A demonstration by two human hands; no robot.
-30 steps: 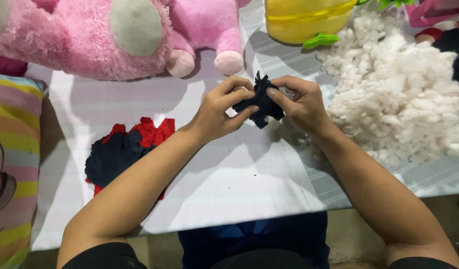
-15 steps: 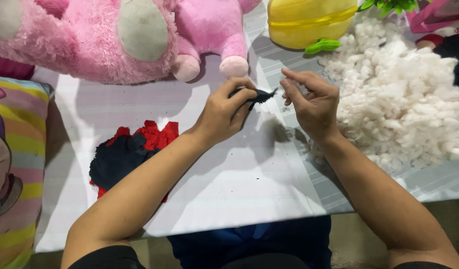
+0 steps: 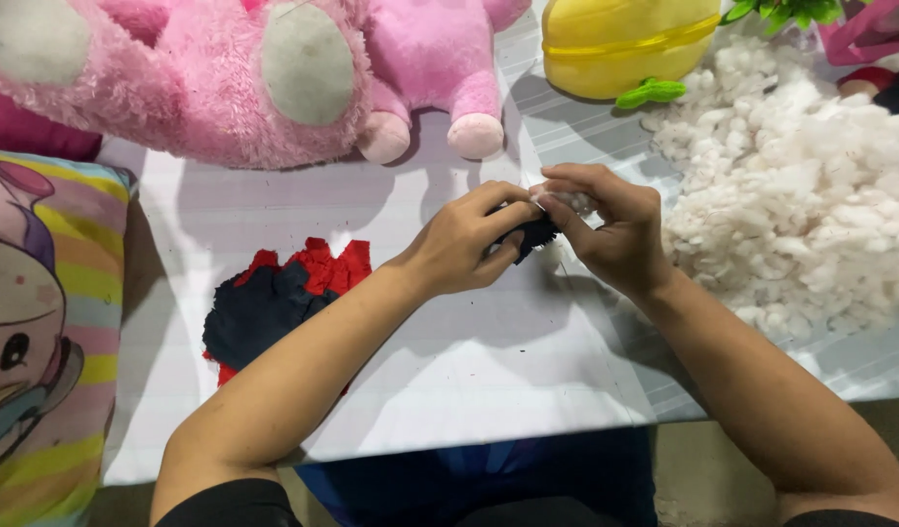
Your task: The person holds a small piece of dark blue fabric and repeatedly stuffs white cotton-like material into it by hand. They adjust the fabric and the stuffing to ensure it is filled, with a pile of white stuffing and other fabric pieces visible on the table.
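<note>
Nearest the camera, two bare forearms reach up over the white desk (image 3: pixel 449 390), and to their left lie two flat fabric shapes stacked together, a dark navy piece (image 3: pixel 259 312) over a red piece (image 3: pixel 327 265). At the left edge, one striped cartoon cushion (image 3: pixel 40 332) rests against the desk. In the middle, the left hand (image 3: pixel 464 239) pinches one small dark fabric piece (image 3: pixel 535 234) between thumb and fingers, holding it just above the desk. The right hand (image 3: pixel 606 224) meets it from the other side, its fingertips closed on a small tuft of white stuffing (image 3: pixel 567 200) pressed against the dark piece. To the right, one big heap of white stuffing (image 3: pixel 801 205) spreads over the desk, near the right wrist. Farther back sit two pink plush toys, a large shaggy one (image 3: pixel 205 83) and a smaller smooth one (image 3: pixel 430 59), side by side. Beyond the heap stands one yellow plush toy (image 3: pixel 620 44) with a green leaf.
</note>
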